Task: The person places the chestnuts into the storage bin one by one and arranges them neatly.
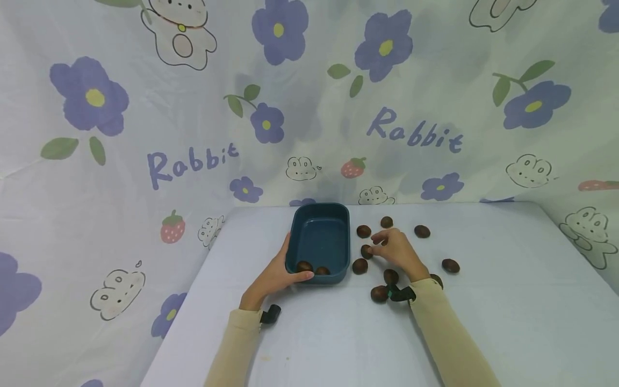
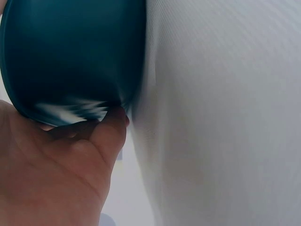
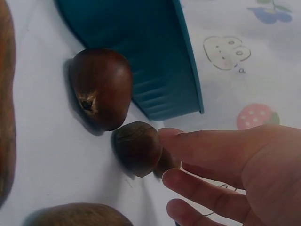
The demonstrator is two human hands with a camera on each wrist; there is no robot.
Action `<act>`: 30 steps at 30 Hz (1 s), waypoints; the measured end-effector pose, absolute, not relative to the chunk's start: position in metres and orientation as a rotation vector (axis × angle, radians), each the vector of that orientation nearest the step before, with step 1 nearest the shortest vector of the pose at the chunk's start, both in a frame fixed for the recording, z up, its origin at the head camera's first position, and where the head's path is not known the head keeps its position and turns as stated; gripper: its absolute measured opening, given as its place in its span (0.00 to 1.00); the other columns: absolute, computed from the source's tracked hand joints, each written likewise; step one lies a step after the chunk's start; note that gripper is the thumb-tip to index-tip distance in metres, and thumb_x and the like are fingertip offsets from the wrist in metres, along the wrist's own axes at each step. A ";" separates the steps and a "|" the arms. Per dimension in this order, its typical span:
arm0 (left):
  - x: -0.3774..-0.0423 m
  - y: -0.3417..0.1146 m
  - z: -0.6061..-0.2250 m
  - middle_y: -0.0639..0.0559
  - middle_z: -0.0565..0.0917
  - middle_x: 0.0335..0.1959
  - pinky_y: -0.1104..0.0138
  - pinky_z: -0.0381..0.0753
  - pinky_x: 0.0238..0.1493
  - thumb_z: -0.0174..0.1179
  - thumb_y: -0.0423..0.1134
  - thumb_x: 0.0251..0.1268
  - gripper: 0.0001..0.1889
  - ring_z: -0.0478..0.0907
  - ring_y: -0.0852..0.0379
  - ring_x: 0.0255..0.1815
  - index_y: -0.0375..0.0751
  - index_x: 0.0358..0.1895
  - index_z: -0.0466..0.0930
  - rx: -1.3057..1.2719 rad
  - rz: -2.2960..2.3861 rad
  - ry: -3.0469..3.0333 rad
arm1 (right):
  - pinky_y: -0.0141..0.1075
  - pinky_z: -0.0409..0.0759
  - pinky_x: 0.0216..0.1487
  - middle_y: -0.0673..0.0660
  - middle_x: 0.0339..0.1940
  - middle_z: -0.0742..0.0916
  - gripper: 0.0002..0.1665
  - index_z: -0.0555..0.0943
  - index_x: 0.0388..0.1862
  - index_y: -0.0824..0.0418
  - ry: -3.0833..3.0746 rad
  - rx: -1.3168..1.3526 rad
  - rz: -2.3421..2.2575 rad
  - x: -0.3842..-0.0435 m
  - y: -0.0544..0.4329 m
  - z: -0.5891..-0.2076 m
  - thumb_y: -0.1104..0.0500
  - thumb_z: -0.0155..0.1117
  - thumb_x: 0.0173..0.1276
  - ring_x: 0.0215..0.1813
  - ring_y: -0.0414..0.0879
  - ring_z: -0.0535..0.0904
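Observation:
A deep blue-green rectangular container (image 1: pixel 319 210) stands on the table with two chestnuts (image 1: pixel 304 266) at its near end. My left hand (image 1: pixel 275 277) grips the near left corner, its thumb along the front wall; the left wrist view shows the container's side (image 2: pixel 75 52) above the palm. To the right of the container, my right hand (image 1: pixel 398 250) reaches to a chestnut (image 3: pixel 138 148) on the table. The thumb tip is at the chestnut's edge, and the other fingers are spread apart from it. Another chestnut (image 3: pixel 102 89) lies closer to the container.
Several more chestnuts lie around the right hand, including one (image 1: pixel 422 231) at the back, one (image 1: pixel 451 265) farther right and one (image 1: pixel 379 294) near the wrist strap. A patterned cloth (image 1: pixel 309 107) hangs behind the white table (image 1: pixel 508 312).

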State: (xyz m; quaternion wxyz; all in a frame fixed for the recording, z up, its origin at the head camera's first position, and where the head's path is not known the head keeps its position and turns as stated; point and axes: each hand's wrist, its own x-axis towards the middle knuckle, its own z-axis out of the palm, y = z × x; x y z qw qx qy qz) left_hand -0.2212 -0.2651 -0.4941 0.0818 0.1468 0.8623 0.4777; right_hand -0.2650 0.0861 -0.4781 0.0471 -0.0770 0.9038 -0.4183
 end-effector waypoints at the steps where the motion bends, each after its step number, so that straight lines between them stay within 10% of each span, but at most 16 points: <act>1: -0.221 -0.265 -0.494 0.55 0.41 0.88 0.35 0.54 0.81 0.77 0.56 0.56 0.68 0.48 0.44 0.87 0.62 0.85 0.27 0.439 1.425 2.577 | 0.51 0.81 0.56 0.65 0.52 0.89 0.22 0.87 0.55 0.67 2.756 -0.236 -1.271 -0.265 0.086 -0.479 0.56 0.74 0.65 0.54 0.57 0.83; 30: -0.223 -0.266 -0.495 0.52 0.42 0.88 0.36 0.55 0.80 0.77 0.56 0.56 0.68 0.49 0.43 0.87 0.60 0.85 0.28 0.465 1.410 2.596 | 0.53 0.83 0.57 0.62 0.49 0.91 0.25 0.86 0.56 0.67 2.797 -0.253 -1.094 -0.265 0.073 -0.484 0.56 0.78 0.62 0.51 0.55 0.86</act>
